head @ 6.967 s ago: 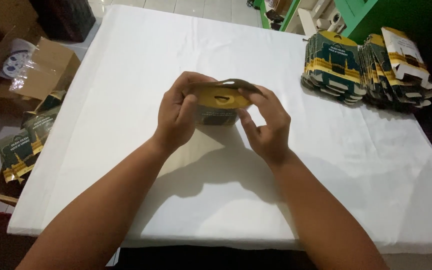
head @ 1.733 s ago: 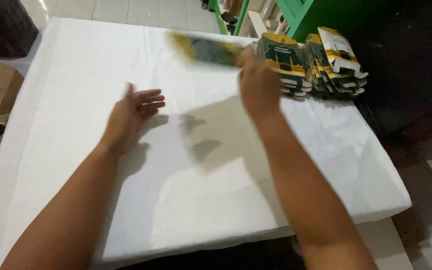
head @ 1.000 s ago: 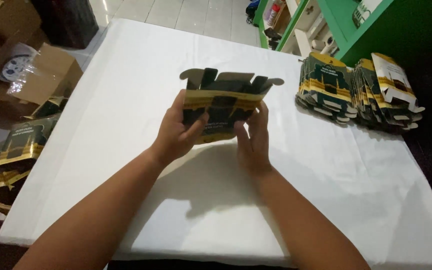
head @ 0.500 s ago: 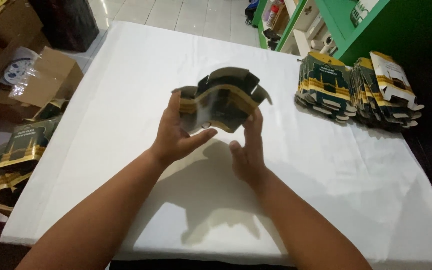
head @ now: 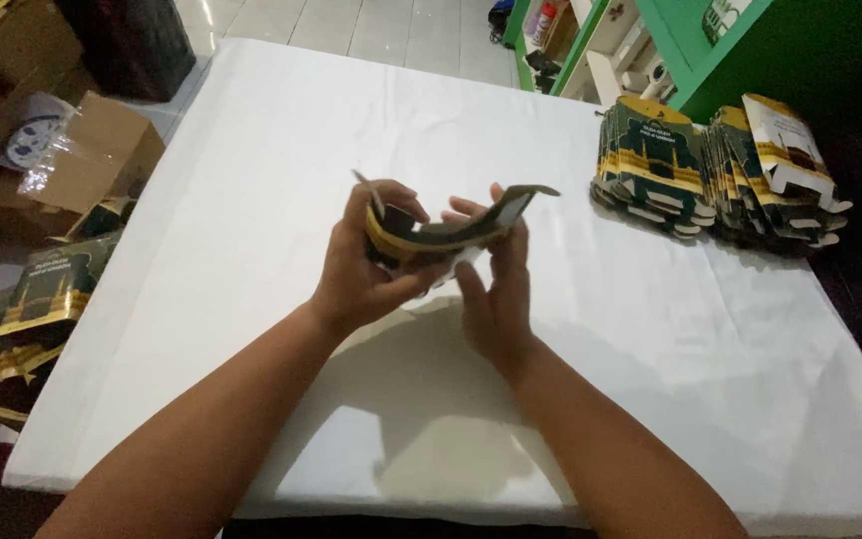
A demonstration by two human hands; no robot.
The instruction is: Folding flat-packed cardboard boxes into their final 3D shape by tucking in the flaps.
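Note:
Above the middle of the white table I hold a dark green and gold cardboard box blank, half folded and bowed. My left hand grips its left end, thumb underneath and fingers curled over the top. My right hand presses against its right side, fingers upright behind the card. One rounded flap of the blank sticks out to the right, past my right fingers.
Two stacks of flat box blanks of the same print lie at the table's far right, by a green shelf. On the floor at left are brown cartons and several folded boxes.
The blank, held up flat and open a second ago, has been bent and tipped toward flat between both hands, and lowered a little. Before that my right hand took it from the stack.

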